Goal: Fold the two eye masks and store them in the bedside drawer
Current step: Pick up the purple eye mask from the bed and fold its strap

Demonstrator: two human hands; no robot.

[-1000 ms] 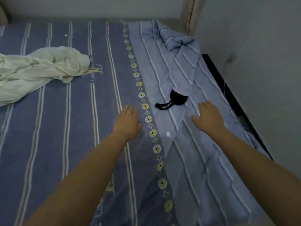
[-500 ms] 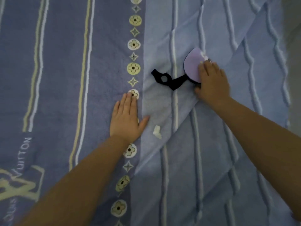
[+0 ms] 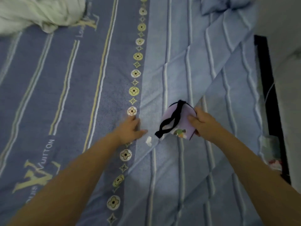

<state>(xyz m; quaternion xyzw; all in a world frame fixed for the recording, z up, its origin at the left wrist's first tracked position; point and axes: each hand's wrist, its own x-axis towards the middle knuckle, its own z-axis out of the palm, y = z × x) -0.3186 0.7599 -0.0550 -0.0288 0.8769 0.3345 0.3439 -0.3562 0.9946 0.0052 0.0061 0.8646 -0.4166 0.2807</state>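
Observation:
A lilac eye mask [image 3: 182, 121] with a black elastic strap and a small printed picture is lifted off the bed, pinched at its right edge by my right hand [image 3: 202, 123]. The strap hangs in a loop to the mask's left. My left hand [image 3: 131, 128] lies flat on the bedsheet [image 3: 81, 95], fingers spread, left of the mask and not touching it. Only one eye mask is visible. No drawer is in view.
A pale blue striped quilt [image 3: 203, 160] covers the right half of the bed. A crumpled white cloth [image 3: 40, 13] lies at the top left. A small white scrap [image 3: 148, 141] sits between my hands. A dark bed edge [image 3: 267, 95] and wall run along the right.
My right hand went from resting on the mask on the bed to gripping it and lifting it up toward me. The left hand stays pressed on the sheet. The camera pulled back.

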